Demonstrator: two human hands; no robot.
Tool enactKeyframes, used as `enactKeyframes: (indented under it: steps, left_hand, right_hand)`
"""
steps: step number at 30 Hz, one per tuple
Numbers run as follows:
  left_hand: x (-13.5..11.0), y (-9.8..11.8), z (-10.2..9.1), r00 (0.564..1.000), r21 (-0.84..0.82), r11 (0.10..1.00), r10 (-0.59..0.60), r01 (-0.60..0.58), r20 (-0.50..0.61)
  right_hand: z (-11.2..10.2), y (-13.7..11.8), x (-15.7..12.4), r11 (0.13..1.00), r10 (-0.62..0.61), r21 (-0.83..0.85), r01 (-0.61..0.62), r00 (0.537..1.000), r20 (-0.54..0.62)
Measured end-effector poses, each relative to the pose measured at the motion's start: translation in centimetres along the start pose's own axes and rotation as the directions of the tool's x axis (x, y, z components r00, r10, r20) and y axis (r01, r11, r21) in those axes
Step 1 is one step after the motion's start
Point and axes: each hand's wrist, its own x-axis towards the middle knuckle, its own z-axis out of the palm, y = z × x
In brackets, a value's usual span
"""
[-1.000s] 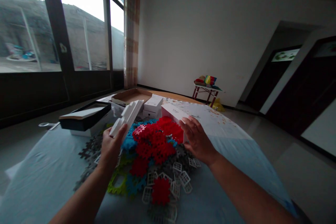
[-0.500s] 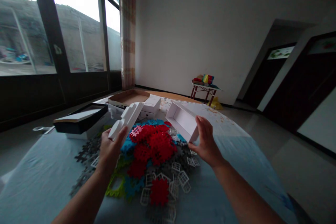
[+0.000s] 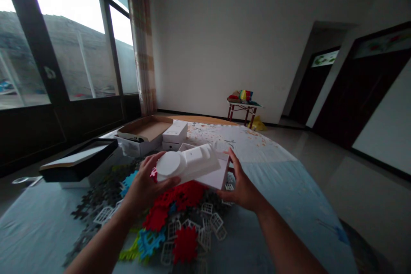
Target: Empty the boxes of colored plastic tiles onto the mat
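My left hand (image 3: 144, 186) grips a white moulded foam insert (image 3: 188, 163) with a round raised end, held flat over the table. My right hand (image 3: 241, 184) holds the white box tray (image 3: 215, 177) by its right end. The insert lies on top of the tray's opening. Below both hands sits a heap of plastic interlocking tiles (image 3: 175, 218) in red, blue, green, grey and white.
An open cardboard box (image 3: 144, 130) and a small white box (image 3: 175, 132) stand further back. To the left, a black box (image 3: 78, 163) rests on a white one. The table has a blue cloth (image 3: 282, 205). A small red-legged table (image 3: 244, 107) stands by the far wall.
The left hand turned the foam insert from upright to flat and brought it right onto the tray. The right hand lowered and levelled the tray. The camera shifted right.
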Motion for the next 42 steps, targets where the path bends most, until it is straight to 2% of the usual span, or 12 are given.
enactKeyframes:
  steps: [5,10,16,19,24,28,31,34,36,38,40,42]
  left_hand:
    - [2.1,0.6,-0.8,0.98,0.012,0.997,0.073,-0.076,0.183]
    - [3.5,1.4,-1.7,0.942,-0.164,0.986,0.017,0.041,0.335]
    - [4.6,1.9,-3.0,0.887,-0.175,0.981,0.007,0.083,0.461]
    - [4.7,1.8,-2.2,0.893,-0.146,0.987,0.006,0.067,0.45]
    - [4.2,1.2,0.7,0.9,-0.146,0.987,0.01,0.06,0.436]
    - [3.4,0.9,2.1,0.915,-0.157,0.987,0.032,0.035,0.403]
    - [3.1,0.6,1.7,0.953,-0.255,0.966,0.031,0.05,0.302]
    - [3.0,-0.3,0.1,0.996,-0.296,0.951,-0.083,0.09,0.036]
    - [2.7,-1.4,-1.5,0.972,-0.317,0.94,-0.18,0.124,-0.152]
    - [2.2,-2.9,-3.3,0.921,-0.289,0.945,-0.241,0.151,-0.305]
    - [1.5,-4.6,-4.8,0.878,-0.199,0.965,-0.241,0.171,-0.413]
    - [0.5,-6.2,-5.8,0.863,-0.096,0.975,-0.222,0.201,-0.454]
  right_hand:
    - [-1.2,-0.3,0.0,0.997,-0.007,0.075,0.003,0.998,0.056]
    - [-2.0,-0.8,0.0,0.997,-0.022,0.078,0.016,0.997,0.077]
    - [-2.3,-0.9,0.0,0.999,-0.026,0.035,0.024,0.998,0.052]
    - [-2.2,-1.2,-0.1,0.998,-0.032,0.062,0.027,0.996,0.079]
    - [-2.2,-1.3,-0.3,0.994,-0.002,0.107,-0.006,0.997,0.075]
    - [-2.0,-0.5,-0.2,0.963,0.04,0.264,-0.054,0.998,0.056]
    - [-1.8,-0.1,0.0,0.921,0.057,0.384,-0.069,0.998,0.041]
    - [-1.7,0.4,0.7,0.907,0.104,0.414,-0.076,0.994,-0.045]
    - [-1.7,1.1,1.7,0.917,0.153,0.389,-0.092,0.98,-0.129]
    - [-1.5,2.1,3.3,0.94,0.195,0.321,-0.116,0.954,-0.226]
    - [-0.9,3.2,5.4,0.968,0.202,0.213,-0.136,0.924,-0.326]
    - [0.0,4.2,7.8,0.985,0.171,0.076,-0.153,0.902,-0.396]
